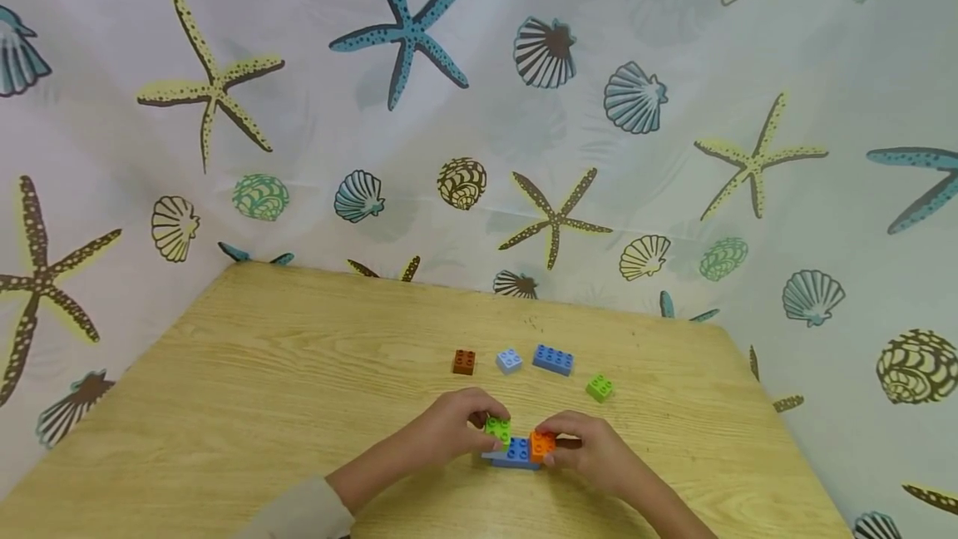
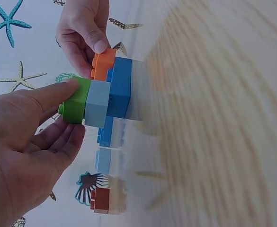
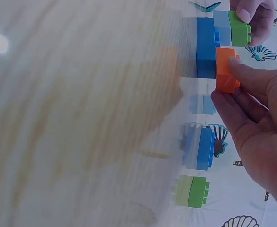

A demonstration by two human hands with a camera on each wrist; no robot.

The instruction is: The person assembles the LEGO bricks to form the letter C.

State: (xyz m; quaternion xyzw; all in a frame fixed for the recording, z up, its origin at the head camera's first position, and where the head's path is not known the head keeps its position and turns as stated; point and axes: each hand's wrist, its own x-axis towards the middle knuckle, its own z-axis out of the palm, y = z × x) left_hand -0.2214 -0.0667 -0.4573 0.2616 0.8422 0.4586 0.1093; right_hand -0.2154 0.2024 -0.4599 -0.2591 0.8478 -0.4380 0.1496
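Note:
My left hand (image 1: 449, 431) pinches a lime green brick (image 1: 497, 429) between thumb and fingers. Directly beneath the green one is a pale blue piece (image 2: 97, 103), which looks tapered in the head view. Both sit over the left end of a long blue brick (image 1: 516, 464) lying on the table. At that brick's right end, an orange brick (image 1: 542, 446) is gripped by my right hand (image 1: 599, 452), with the thumb on its side. In the right wrist view the orange brick (image 3: 227, 70) meets the blue brick's studded top; whether it is fully seated I cannot tell.
Behind the hands on the wooden table (image 1: 299, 356) lie a brown brick (image 1: 464, 363), a small light blue brick (image 1: 509, 361), a longer blue brick (image 1: 553, 359) and another green brick (image 1: 599, 388). A cloth (image 1: 479, 131) printed with shells and starfish surrounds the table's far sides.

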